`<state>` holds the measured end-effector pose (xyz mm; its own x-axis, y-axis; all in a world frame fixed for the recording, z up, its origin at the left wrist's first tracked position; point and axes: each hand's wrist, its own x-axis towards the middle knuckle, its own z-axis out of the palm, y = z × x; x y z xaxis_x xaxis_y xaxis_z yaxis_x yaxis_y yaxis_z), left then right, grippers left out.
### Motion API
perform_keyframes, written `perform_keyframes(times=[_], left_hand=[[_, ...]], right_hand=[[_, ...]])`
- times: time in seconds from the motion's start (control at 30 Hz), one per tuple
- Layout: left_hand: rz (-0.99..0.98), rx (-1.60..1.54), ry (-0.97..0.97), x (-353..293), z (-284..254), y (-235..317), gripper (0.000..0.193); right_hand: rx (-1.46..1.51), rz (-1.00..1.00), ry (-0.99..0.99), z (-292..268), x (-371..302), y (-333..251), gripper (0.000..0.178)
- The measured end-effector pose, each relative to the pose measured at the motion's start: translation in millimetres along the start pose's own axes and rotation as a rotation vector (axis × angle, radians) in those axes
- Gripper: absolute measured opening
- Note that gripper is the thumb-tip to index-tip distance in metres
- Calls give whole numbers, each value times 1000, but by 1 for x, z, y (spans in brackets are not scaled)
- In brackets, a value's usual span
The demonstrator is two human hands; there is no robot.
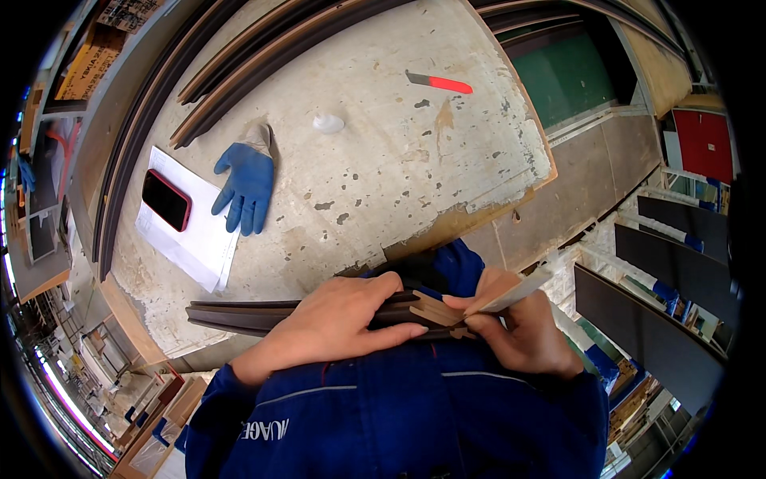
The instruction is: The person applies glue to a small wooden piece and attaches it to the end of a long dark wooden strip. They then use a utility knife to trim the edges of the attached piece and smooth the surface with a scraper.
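Observation:
Close to my body, a bundle of dark brown moulding strips [247,316] lies crosswise, its right end showing bare light-wood faces. My left hand [339,319] is wrapped over the strips, with the thumb along the near side and the fingers over the far side. At the bare-wood end, my right hand [527,327] pinches a pale, flat strip [519,289] between thumb and fingers. Its fingertips are at the wood, and what the strip is made of I cannot make out. The far ends of the left fingers are hidden.
On the worn, pale table [359,191] lie a blue-coated work glove [249,180], a phone in a red case [167,199] on white paper sheets [203,239], a small white object [328,123] and a slim red-and-grey tool [439,82]. More dark mouldings [263,68] curve along the far left. Dark panels [638,319] stand racked at right.

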<state>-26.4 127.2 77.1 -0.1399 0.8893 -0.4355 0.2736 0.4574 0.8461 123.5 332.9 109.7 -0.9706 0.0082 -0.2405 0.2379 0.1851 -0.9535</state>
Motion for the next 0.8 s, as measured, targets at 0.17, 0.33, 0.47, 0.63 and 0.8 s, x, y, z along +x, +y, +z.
perform_keyframes(times=[0.17, 0.33, 0.47, 0.63, 0.8], left_hand=[[32, 27, 0, 2, -1, 0, 50], [41, 41, 51, 4, -4, 8, 49], [51, 97, 126, 3, -6, 19, 47], [186, 179, 362, -11, -3, 24, 46], [279, 278, 517, -15, 0, 35, 49]], right_hand=[[389, 3, 140, 3, -3, 15, 10], [552, 48, 362, 12, 5, 22, 14], [724, 65, 434, 16, 10, 30, 11], [1182, 59, 385, 31, 30, 36, 9], [1326, 101, 323, 35, 61, 2, 11]])
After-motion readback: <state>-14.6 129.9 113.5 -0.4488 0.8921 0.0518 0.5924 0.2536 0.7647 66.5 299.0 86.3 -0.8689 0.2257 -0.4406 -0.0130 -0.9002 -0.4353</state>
